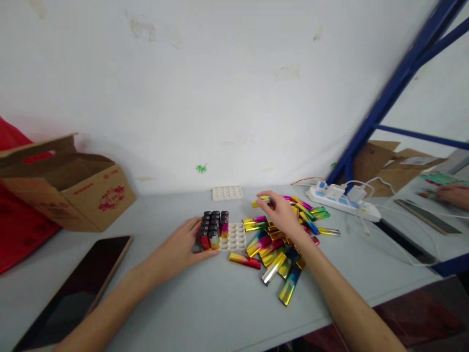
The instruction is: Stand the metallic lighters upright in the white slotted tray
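My left hand [185, 242] curves around the left end of a white tray with round holes [236, 237], its thumb along the front edge and its fingers at the back left. Several black-topped lighters [214, 225] stand upright in rows in the tray's left part, with shiny red, silver-yellow and magenta bodies. My right hand [280, 212] is over the far left of a loose pile of shiny metallic-coloured lighters [273, 244]. Its thumb and forefinger close on a yellow lighter [255, 204], partly hidden by the fingers. A red-and-yellow lighter [245, 260] lies before the tray.
A second white holed tray [227, 192] lies by the wall. At left are an open cardboard box [84, 195] and a dark flat device [78, 288]. A power strip [344, 201] with cables lies at right, beside a blue metal frame [384, 98]. Another person's hand [452, 194] shows far right.
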### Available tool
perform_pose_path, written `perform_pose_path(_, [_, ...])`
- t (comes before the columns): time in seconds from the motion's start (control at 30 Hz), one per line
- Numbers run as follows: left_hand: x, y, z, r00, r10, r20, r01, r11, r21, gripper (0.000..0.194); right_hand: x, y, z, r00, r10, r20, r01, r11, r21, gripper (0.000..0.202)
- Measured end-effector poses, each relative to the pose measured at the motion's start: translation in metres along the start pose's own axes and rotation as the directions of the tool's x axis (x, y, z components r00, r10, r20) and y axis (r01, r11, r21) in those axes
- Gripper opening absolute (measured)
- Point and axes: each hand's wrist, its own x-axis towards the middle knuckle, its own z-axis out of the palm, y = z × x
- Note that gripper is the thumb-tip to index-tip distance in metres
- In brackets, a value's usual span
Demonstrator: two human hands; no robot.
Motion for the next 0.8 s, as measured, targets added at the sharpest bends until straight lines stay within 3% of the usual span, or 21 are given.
perform_pose_path(0.17, [-0.002, 0.0, 0.002, 1.0, 0.008, -0.02, -0.008, 1.0, 0.005, 0.068, -0.006, -0.023, 0.024, 0.994, 0.105, 0.042, -0.113, 0.921, 0.373, 0.073])
perform_pose_path(0.23, [-0.002, -0.001, 0.003, 1.0, 0.012, -0.019, -0.012, 1.0, 0.001, 0.069, -0.012, -0.033, 0.031, 0.978, 0.149, 0.147, -0.203, 0.851, 0.484, 0.075])
perform_pose_path(0.33, [-0.002, -0.002, 0.004, 1.0, 0.014, -0.009, -0.014, 1.0, -0.009, 0.066, -0.021, -0.046, 0.037, 0.918, 0.15, 0.367, -0.356, 0.723, 0.592, 0.079])
perform_pose_path(0.43, [-0.002, 0.0, 0.003, 1.0, 0.012, -0.006, -0.012, 1.0, -0.018, 0.065, -0.023, -0.055, 0.042, 0.897, 0.123, 0.426, -0.386, 0.689, 0.614, 0.085])
perform_pose_path(0.6, [-0.003, 0.001, 0.002, 1.0, 0.021, -0.009, -0.021, 1.0, -0.02, 0.068, -0.022, -0.059, 0.051, 0.877, 0.155, 0.455, -0.421, 0.706, 0.57, 0.093])
perform_pose_path(0.8, [-0.004, -0.003, 0.003, 1.0, 0.007, 0.009, -0.007, 1.0, -0.01, 0.071, -0.028, -0.053, 0.059, 0.901, 0.228, 0.37, -0.402, 0.759, 0.512, 0.074])
